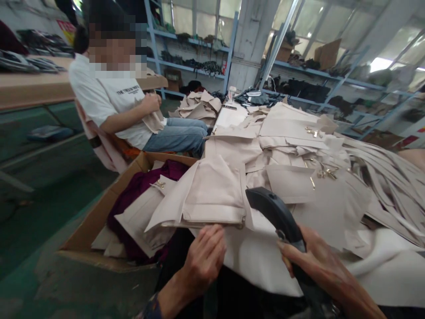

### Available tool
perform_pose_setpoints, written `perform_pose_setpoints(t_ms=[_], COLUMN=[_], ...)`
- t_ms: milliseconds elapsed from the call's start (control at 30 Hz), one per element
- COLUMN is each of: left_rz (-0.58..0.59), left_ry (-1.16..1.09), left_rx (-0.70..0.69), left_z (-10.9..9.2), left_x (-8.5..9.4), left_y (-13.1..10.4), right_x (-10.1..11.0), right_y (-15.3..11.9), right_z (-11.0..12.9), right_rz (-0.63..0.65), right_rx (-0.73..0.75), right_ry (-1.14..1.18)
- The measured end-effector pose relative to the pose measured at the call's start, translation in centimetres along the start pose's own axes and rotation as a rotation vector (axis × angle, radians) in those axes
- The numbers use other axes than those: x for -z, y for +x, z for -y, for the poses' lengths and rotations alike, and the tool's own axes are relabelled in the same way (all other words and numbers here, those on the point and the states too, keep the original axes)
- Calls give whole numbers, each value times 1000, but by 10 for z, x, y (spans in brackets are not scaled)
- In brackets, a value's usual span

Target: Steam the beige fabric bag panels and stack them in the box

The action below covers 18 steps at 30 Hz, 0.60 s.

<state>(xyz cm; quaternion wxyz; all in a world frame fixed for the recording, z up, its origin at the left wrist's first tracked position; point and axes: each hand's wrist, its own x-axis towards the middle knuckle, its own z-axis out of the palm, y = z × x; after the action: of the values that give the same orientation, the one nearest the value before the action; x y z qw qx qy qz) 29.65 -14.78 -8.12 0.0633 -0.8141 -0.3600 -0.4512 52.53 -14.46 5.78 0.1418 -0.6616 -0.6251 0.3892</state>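
Note:
My left hand point(206, 252) is closed, its fingers curled together just below the front edge of a beige fabric pouch piece point(214, 190). Whatever may be between those fingertips is hidden. This piece has a seamed lower band and lies on more beige panels at the table's near edge. In my right hand point(312, 252) is a black curved hand tool point(272, 206), gripped by its handle. Its blunt front end points up and left, beside the pouch piece. The tool's exact kind does not show.
A cardboard box point(96, 221) with dark purple cloth point(133, 204) and beige pieces stands at left. Gold-coloured metal fittings point(328, 173) lie among beige panels. Beige strips point(388, 177) pile up at right. A seated person point(122, 106) handles beige fabric beyond the box. Blue shelves point(195, 40) stand behind.

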Motion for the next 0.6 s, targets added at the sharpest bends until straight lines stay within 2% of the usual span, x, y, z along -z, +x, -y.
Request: perform_pose_setpoints(t_ms=[67,133,167,233,300,367,467,600], left_rz=[-160,-194,-139,114,331,408,342,54], left_ry=[45,170,221,210,152,95,-115,-682], left_rx=[169,444,598,854,939,908,940,1177], left_z=[2,17,28,54,78,94,104,104], left_x=[20,37,45,55,60,63,64,63], left_y=[-4,0,6,21,35,43,42,31], right_x=[-3,-9,-13,-20,-27,-32,-38,-42], right_y=[-7,-10,-10,-9,-7,-4,-1,3], right_z=[3,9,12,21,30,37,42,45], right_rz=[35,76,98,154,226,282,328,379], right_rx=[-1,13,21,37,47,61,74,77], right_ry=[-6,-14,-17,0,42,89,140,184])
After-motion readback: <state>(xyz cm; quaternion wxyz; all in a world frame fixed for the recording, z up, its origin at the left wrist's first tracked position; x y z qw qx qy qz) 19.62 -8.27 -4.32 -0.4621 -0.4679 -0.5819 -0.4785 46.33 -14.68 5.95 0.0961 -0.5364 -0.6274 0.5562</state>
